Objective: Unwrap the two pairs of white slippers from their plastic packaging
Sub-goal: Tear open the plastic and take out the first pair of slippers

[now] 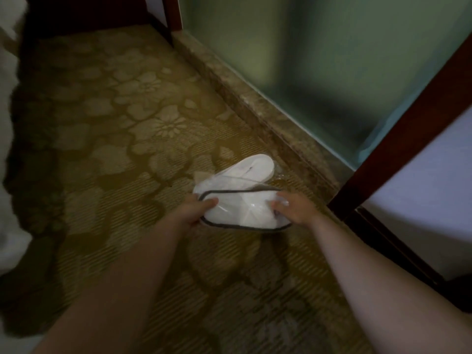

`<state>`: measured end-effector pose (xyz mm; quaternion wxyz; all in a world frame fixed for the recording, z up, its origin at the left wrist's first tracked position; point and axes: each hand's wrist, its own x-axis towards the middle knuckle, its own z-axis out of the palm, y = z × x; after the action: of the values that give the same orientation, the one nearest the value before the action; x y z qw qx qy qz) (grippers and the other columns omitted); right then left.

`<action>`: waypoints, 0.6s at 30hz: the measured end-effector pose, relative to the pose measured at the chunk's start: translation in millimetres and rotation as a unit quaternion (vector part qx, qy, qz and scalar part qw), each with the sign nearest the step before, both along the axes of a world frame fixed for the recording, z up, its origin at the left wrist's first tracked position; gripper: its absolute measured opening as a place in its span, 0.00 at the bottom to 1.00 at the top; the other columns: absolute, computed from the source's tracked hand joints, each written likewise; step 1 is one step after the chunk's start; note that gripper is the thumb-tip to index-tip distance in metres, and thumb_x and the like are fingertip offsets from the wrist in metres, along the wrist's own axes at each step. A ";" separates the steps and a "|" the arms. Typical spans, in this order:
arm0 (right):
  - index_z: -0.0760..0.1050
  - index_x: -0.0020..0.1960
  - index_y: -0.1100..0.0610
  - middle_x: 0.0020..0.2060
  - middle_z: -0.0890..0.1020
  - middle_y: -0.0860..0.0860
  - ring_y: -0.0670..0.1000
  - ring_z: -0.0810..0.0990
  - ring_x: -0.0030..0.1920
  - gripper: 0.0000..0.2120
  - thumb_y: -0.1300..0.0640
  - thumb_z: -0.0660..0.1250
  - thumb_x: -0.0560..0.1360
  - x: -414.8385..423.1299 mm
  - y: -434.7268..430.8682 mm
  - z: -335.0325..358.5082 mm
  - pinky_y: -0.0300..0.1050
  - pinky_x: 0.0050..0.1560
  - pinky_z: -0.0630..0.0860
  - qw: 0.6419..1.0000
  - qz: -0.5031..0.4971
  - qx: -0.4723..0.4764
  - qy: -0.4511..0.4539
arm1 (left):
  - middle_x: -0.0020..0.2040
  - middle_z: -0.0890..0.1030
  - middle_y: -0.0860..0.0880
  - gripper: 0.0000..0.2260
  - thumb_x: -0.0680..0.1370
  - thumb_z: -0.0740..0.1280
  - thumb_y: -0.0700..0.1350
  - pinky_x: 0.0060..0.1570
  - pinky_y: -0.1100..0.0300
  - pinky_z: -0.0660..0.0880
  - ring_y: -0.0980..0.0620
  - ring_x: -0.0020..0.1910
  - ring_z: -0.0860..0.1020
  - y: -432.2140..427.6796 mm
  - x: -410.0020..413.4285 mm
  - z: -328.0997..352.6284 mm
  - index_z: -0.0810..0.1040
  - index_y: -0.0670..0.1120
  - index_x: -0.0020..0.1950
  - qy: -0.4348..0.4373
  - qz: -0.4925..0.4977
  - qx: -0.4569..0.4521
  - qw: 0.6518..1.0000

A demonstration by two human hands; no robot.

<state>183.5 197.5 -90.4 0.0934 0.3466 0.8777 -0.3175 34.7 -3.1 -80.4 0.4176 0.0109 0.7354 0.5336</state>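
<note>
A pair of white slippers with a dark grey sole rim, still in clear plastic [242, 209], is held just above the patterned carpet. My left hand [195, 208] grips its left end, thumb on top. At the right end my right hand [293, 208] pinches the plastic. Behind it a second wrapped pair of white slippers [251, 169] lies on the carpet, partly hidden by the near pair, with crinkled plastic showing at its right side.
A marble threshold [255, 111] runs diagonally along a frosted glass panel [332, 60]. A dark wooden frame [398, 139] with a white panel stands at the right. White fabric [7, 149] hangs at the left edge.
</note>
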 end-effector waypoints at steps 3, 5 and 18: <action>0.69 0.68 0.55 0.69 0.70 0.55 0.58 0.67 0.70 0.26 0.42 0.62 0.75 -4.5 -0.7 28.1 0.54 0.68 0.65 0.988 -0.053 0.104 0.097 | 0.50 0.80 0.42 0.18 0.76 0.68 0.44 0.44 0.51 0.78 0.44 0.46 0.79 -12.9 -22.1 42.5 0.73 0.38 0.63 0.029 0.037 0.023 0.999; 0.65 0.71 0.55 0.71 0.68 0.55 0.58 0.65 0.71 0.28 0.43 0.62 0.75 -8.5 -4.9 42.4 0.56 0.69 0.65 0.973 -0.115 0.106 0.171 | 0.53 0.80 0.41 0.20 0.74 0.70 0.47 0.43 0.53 0.77 0.43 0.48 0.79 -20.9 -35.7 63.8 0.73 0.38 0.61 0.054 0.086 0.045 0.994; 0.55 0.76 0.52 0.74 0.64 0.55 0.58 0.67 0.71 0.38 0.44 0.67 0.72 -32.0 -56.7 94.7 0.58 0.69 0.66 0.907 -0.228 -0.203 0.291 | 0.67 0.73 0.40 0.26 0.74 0.71 0.47 0.58 0.48 0.75 0.43 0.56 0.75 -91.8 -42.4 97.0 0.70 0.39 0.69 0.077 0.271 0.113 0.953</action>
<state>151.4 140.8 4.3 -0.1726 0.4028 0.6799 -0.5880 -7.7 -94.9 16.6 0.1959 -0.1001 0.6752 0.7040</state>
